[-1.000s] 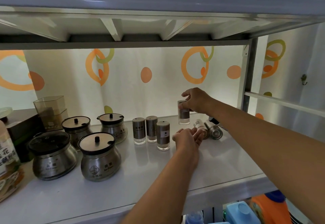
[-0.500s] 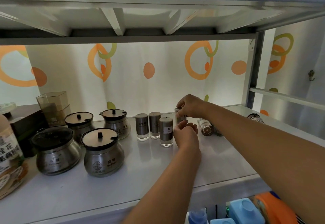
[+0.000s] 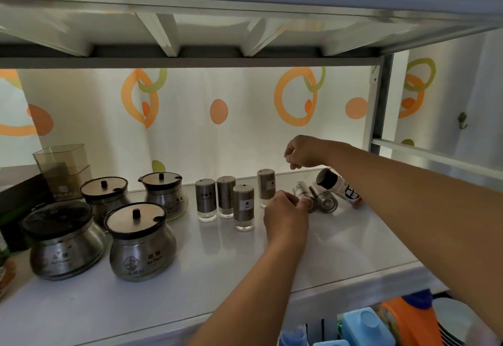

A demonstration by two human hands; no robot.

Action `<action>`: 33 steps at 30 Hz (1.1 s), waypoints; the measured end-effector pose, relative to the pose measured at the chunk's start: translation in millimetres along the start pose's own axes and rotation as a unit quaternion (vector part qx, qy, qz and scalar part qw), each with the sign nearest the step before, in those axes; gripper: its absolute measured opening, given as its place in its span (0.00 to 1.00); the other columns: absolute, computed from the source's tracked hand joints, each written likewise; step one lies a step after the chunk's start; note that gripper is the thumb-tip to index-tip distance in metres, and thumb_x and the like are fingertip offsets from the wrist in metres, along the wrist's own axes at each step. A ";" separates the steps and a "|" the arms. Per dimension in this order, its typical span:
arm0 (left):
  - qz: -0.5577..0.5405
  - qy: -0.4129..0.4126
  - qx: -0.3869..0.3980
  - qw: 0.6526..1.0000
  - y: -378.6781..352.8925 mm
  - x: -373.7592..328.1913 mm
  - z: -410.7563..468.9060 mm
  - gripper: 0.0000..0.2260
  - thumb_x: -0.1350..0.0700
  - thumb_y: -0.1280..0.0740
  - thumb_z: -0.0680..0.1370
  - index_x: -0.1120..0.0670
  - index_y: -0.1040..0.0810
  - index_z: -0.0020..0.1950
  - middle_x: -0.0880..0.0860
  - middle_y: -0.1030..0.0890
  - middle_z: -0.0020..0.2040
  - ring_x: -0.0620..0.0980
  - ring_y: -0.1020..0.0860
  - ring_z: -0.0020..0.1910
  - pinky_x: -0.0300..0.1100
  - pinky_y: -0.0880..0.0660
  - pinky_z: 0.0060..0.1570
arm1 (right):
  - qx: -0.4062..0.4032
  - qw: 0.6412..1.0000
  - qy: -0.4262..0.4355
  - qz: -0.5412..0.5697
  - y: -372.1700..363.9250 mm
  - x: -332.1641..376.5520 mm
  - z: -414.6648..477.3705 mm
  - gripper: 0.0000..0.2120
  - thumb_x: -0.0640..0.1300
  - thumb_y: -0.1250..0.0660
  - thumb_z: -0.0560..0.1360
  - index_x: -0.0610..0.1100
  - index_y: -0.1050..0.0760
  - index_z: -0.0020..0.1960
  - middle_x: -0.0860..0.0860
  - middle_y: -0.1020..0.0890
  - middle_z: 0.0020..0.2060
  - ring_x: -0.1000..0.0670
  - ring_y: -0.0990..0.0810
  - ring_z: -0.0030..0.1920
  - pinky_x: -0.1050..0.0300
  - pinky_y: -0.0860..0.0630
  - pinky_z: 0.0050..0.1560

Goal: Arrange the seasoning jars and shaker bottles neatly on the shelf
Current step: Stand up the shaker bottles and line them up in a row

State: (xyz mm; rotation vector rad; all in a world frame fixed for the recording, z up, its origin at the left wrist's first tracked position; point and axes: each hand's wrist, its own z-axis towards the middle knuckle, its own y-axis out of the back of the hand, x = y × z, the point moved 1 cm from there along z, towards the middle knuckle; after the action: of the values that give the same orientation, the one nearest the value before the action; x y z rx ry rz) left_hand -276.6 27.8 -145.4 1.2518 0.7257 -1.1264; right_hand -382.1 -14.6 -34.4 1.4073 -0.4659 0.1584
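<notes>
- Where the white shelf runs back to the patterned wall, four upright shakers stand near its middle: two side by side, one in front, and a fourth just to the right and farther back.
- Two more shakers lie on their sides right of these, beside a tilted black-capped bottle.
- Four lidded metal jars cluster on the left, well apart from the shakers' row.
- A wide bare strip of shelf lies along the front edge, and open room sits between the upright and the fallen shakers.
- The left hand is loosely curled, its fingertips at the end of one lying shaker; whether it grips it I cannot tell.
- The right hand hovers above the fourth shaker, fingers bent down, holding nothing and apart from it.
- The right forearm covers the shelf's right side; labels are too small to read.
</notes>
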 end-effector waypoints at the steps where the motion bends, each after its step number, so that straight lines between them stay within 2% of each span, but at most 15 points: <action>1: 0.001 0.003 -0.002 1.000 0.3 0.2 0.6 0.10 0.49 0.32 0.76 0.54 0.21 0.51 0.51 0.19 0.48 0.48 0.24 0.44 0.40 0.30 0.44 | 0.005 1.000 0.000 -0.018 -2.1 -2.7 0.5 0.13 0.36 0.39 0.79 0.35 0.24 0.62 0.42 0.16 0.52 0.49 0.21 0.50 0.58 0.28 0.53; 4: 0.004 0.014 -0.011 1.000 0.7 0.3 2.4 0.11 0.48 0.32 0.76 0.55 0.21 0.51 0.51 0.21 0.45 0.47 0.26 0.41 0.39 0.33 0.42 | 0.015 0.998 0.003 -0.064 -8.8 -9.3 4.8 0.14 0.35 0.37 0.78 0.37 0.23 0.63 0.44 0.16 0.55 0.47 0.21 0.57 0.56 0.28 0.57; 8: 0.044 0.017 -0.017 0.999 -0.8 0.2 6.4 0.14 0.45 0.31 0.75 0.55 0.20 0.52 0.53 0.18 0.48 0.48 0.26 0.42 0.40 0.32 0.42 | 0.049 0.994 0.000 -0.097 -14.2 -14.0 10.8 0.13 0.38 0.41 0.80 0.35 0.22 0.59 0.45 0.16 0.54 0.47 0.20 0.55 0.56 0.28 0.53; 11: 0.060 0.017 -0.016 0.998 -1.2 1.1 8.8 0.16 0.42 0.32 0.74 0.55 0.19 0.50 0.52 0.18 0.47 0.49 0.26 0.41 0.40 0.32 0.41 | 0.061 0.990 -0.008 -0.129 -17.1 -18.0 14.8 0.13 0.39 0.41 0.80 0.35 0.22 0.60 0.44 0.17 0.56 0.46 0.20 0.56 0.55 0.27 0.53; 14: 0.067 0.016 -0.008 0.998 -1.9 0.1 9.2 0.18 0.39 0.33 0.73 0.54 0.21 0.48 0.51 0.19 0.45 0.50 0.26 0.41 0.41 0.33 0.40 | 0.058 0.986 -0.016 -0.156 -15.2 -22.0 18.0 0.10 0.40 0.36 0.78 0.36 0.22 0.56 0.43 0.17 0.53 0.47 0.21 0.48 0.53 0.28 0.48; 17: 0.077 0.013 -0.002 0.997 -1.6 -0.6 9.1 0.19 0.38 0.33 0.73 0.54 0.22 0.48 0.51 0.20 0.45 0.50 0.26 0.42 0.42 0.33 0.41 | 0.077 0.983 -0.020 -0.168 -10.9 -21.3 17.9 0.07 0.40 0.34 0.77 0.38 0.20 0.49 0.44 0.18 0.46 0.48 0.25 0.42 0.57 0.32 0.41; 21: 0.088 0.014 0.000 0.996 -1.5 -0.2 8.5 0.19 0.38 0.34 0.74 0.54 0.23 0.49 0.52 0.19 0.48 0.52 0.24 0.45 0.42 0.32 0.42 | 0.107 0.972 -0.029 -0.207 -10.8 -15.9 14.7 0.13 0.51 0.36 0.78 0.42 0.22 0.43 0.47 0.20 0.41 0.50 0.26 0.38 0.59 0.33 0.37; 25: 0.095 0.015 -0.001 0.995 -0.9 -1.4 6.9 0.20 0.38 0.35 0.74 0.54 0.22 0.49 0.53 0.18 0.48 0.54 0.22 0.50 0.41 0.33 0.42 | 0.117 0.955 -0.040 -0.270 -12.6 -13.5 13.0 0.16 0.58 0.38 0.78 0.46 0.27 0.41 0.48 0.21 0.44 0.49 0.24 0.43 0.56 0.31 0.43; 27: 0.101 0.017 0.000 0.995 -1.0 -1.3 6.5 0.20 0.38 0.35 0.74 0.54 0.22 0.51 0.53 0.18 0.49 0.54 0.22 0.50 0.41 0.33 0.43 | 0.120 0.952 -0.042 -0.279 -13.4 -12.4 12.3 0.15 0.58 0.39 0.78 0.46 0.26 0.43 0.48 0.20 0.46 0.48 0.23 0.46 0.55 0.30 0.45; 31: 0.106 0.022 -0.001 0.994 -1.0 -0.6 6.8 0.20 0.40 0.35 0.74 0.55 0.23 0.54 0.55 0.19 0.52 0.55 0.22 0.53 0.44 0.29 0.48 | 0.125 0.954 -0.043 -0.268 -16.4 -6.6 12.2 0.15 0.55 0.39 0.78 0.45 0.25 0.42 0.46 0.18 0.47 0.48 0.23 0.45 0.55 0.30 0.47; 33: 0.100 0.024 0.000 0.995 -0.9 -1.4 7.4 0.21 0.40 0.34 0.73 0.55 0.24 0.56 0.55 0.19 0.53 0.56 0.22 0.54 0.45 0.28 0.50 | 0.131 0.958 -0.037 -0.251 -17.6 -4.0 15.3 0.16 0.54 0.39 0.79 0.41 0.22 0.47 0.46 0.16 0.50 0.48 0.22 0.46 0.54 0.29 0.50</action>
State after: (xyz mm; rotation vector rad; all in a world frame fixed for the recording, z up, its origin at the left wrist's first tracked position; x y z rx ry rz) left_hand -279.0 21.0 -142.8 1.3230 0.6209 -0.9357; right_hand -382.5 -31.8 -50.7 1.7536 -0.1382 -0.2540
